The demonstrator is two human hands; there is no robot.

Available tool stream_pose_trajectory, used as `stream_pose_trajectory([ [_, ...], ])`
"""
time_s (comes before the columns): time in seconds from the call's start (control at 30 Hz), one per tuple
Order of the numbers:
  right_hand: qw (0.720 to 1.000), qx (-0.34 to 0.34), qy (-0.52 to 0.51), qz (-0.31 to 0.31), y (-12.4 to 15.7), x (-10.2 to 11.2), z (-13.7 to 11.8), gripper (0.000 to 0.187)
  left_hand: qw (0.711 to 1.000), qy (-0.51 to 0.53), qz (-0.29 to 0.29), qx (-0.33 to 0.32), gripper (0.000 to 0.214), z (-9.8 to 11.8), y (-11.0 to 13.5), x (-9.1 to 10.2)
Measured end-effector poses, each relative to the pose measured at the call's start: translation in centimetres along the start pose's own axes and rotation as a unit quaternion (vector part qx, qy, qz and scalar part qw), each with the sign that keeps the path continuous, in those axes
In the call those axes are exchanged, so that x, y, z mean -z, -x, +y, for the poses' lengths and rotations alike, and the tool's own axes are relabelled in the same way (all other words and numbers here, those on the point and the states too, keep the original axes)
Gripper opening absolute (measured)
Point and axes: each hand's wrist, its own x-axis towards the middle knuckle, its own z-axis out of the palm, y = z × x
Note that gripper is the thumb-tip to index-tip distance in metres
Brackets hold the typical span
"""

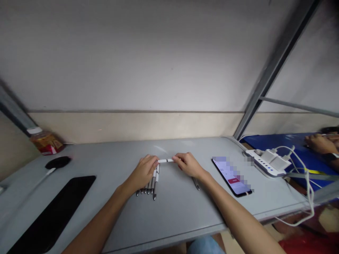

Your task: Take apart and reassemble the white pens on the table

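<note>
A white pen (pixel 166 161) with a dark band lies crosswise between my two hands, above the grey desk. My left hand (pixel 145 170) pinches its left end, and the fingertips of my right hand (pixel 188 164) are closed on its right end. Beneath my left hand, several white and grey pens (pixel 153 185) lie side by side with their metal tips toward me; the hand covers their far part. One of them sticks out nearer to me than the others. Under my right wrist, the dark end of another pen (pixel 196 184) shows, the rest being hidden.
To the right lie a lit phone (pixel 230 176) and a white power strip (pixel 265 163) with plugs and cables. On the left are a black slab-like object (pixel 55 215), a black oval object (pixel 57 162) with a white cable, and a bottle (pixel 47 141). Another person's hand (pixel 321 144) is far right.
</note>
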Motion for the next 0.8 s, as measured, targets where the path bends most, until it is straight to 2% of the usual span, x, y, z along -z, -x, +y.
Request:
stream_pose_trajectory([
  [0.07, 1.0, -0.012, 0.001, -0.004, 0.0, 0.0, 0.0, 0.046, 1.0, -0.01, 0.009, -0.009, 0.025, -0.1, -0.1, 0.0],
  [0.13, 1.0, 0.011, 0.006, 0.006, 0.0, 0.0, 0.1, 0.037, 1.0, -0.018, 0.015, -0.008, 0.025, -0.1, -0.2, 0.0],
  [0.23, 0.995, 0.084, 0.048, 0.015, 0.1, 0.2, 0.4, 0.028, 1.0, -0.017, 0.008, 0.004, 0.027, -0.1, -0.3, 0.1],
  [0.3, 0.989, 0.114, 0.092, 0.011, 0.2, 0.2, 0.6, 0.023, 1.0, -0.007, -0.005, 0.015, 0.027, -0.1, -0.4, 0.1],
  [0.43, 0.971, 0.149, 0.183, 0.03, 0.2, 0.2, 0.6, 0.03, 0.995, 0.067, -0.061, 0.052, 0.031, -0.2, -0.6, 0.5],
  [0.53, 0.962, 0.181, 0.202, 0.036, 0.0, 0.4, 0.2, 0.03, 0.987, 0.115, -0.09, 0.067, 0.035, -0.3, -0.6, 0.9],
  [0.7, 0.971, 0.158, 0.178, 0.003, -0.1, 0.0, -0.3, 0.033, 0.994, 0.067, -0.063, 0.066, 0.032, -0.5, -0.3, 0.8],
  [0.8, 0.991, 0.106, 0.081, -0.004, -0.2, -0.3, -0.3, 0.029, 0.996, 0.04, -0.042, 0.061, 0.029, -0.4, 0.0, 0.4],
])
